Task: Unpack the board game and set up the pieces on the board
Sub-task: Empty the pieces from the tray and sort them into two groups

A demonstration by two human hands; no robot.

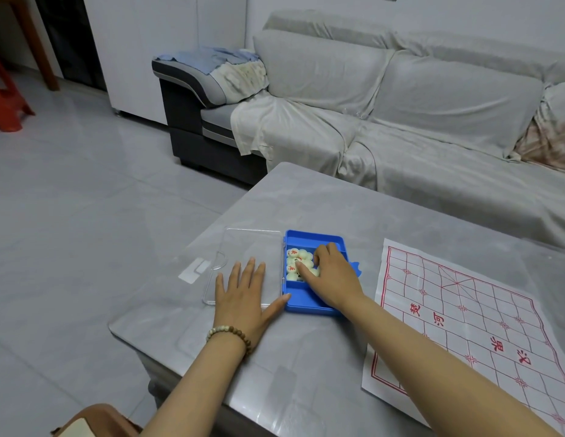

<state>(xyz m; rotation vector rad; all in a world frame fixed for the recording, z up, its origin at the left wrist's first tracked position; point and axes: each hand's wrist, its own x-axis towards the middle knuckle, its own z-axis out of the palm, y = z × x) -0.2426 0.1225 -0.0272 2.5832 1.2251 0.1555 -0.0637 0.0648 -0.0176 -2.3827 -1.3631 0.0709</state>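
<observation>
Right hand (330, 277) digs into the blue box (315, 305) near the table's (306, 197) left edge, fingers curled around the pale pieces (295, 263), left hand (243, 294) flat and open on the clear lid (243, 247); next, I'd say, carry pieces right to the empty board sheet (483, 326).

At centre frame, a right hand (330, 275) is reaching into an open blue plastic box (309, 305) of round cream game pieces (296, 263), while the left hand (243, 290) is pressing flat on its clear hinged lid (243, 244). A white paper board printed with a red grid (483, 326) is lying at lower right on the grey table (338, 200).
</observation>
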